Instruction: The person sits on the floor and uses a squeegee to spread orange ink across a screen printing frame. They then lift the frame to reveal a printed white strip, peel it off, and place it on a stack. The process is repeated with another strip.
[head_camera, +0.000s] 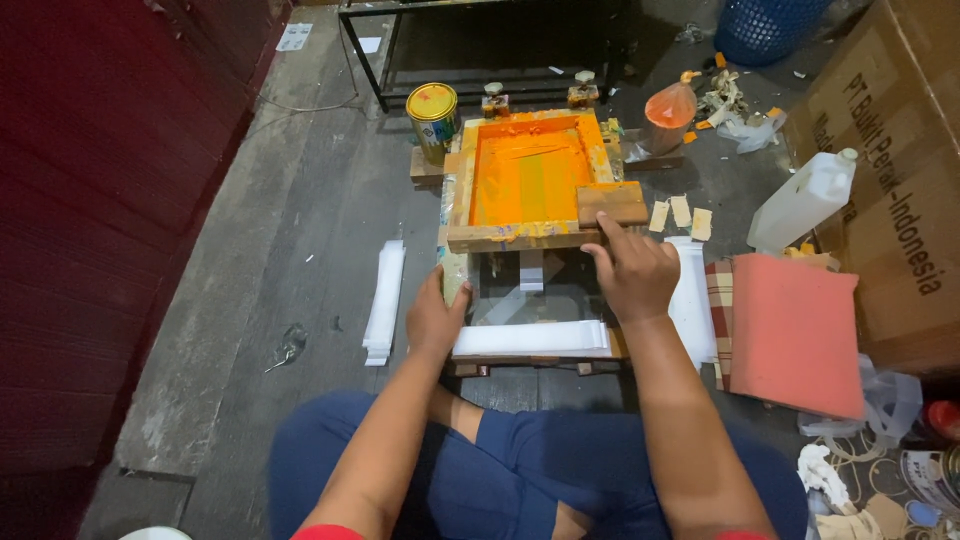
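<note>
Nearest, my left hand rested open against the left end of the white strip stack. My right hand lay beyond it, fingers loose, forefinger touching the wooden squeegee on the orange screen frame. Paint can stood farthest.

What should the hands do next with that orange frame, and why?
Probably lower the orange screen frame flat. It looks tilted up, the right hand holds its front edge beside the wooden squeegee, and the left hand rests at the stack of white strips lying on the board under it, so a strip seems ready.
</note>
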